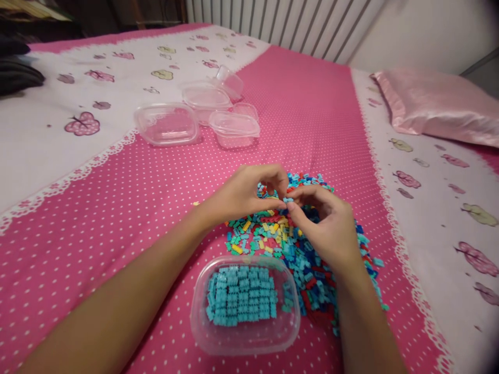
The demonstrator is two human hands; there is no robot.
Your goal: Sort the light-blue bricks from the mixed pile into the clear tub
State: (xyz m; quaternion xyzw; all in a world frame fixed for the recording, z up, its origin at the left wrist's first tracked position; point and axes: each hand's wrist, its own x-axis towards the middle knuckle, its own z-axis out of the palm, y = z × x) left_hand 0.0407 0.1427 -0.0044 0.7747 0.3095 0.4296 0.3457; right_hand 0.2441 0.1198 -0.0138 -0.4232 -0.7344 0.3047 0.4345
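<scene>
Between the fingertips of both hands is a small light-blue toy brick [288,200]. My left hand [253,192] pinches it from the left, thumb and forefinger closed. From the other side my right hand [327,221] grips it, also closed in a pinch. Beneath both hands spreads a loose pile of small toy bricks [273,231] in blue, turquoise, red, green and yellow; the hands hide part of it. Nearer to me stands a clear plastic container [249,343], holding light-blue bricks [244,296] packed in tidy rows.
Farther back lie several clear plastic containers and lids, among them a shallow lid [167,124] and a small tub [235,127]. Everything rests on a bed with a pink dotted sheet [156,208]. A pink satin pillow [440,106] is at the right, dark cloth [19,72] at the far left.
</scene>
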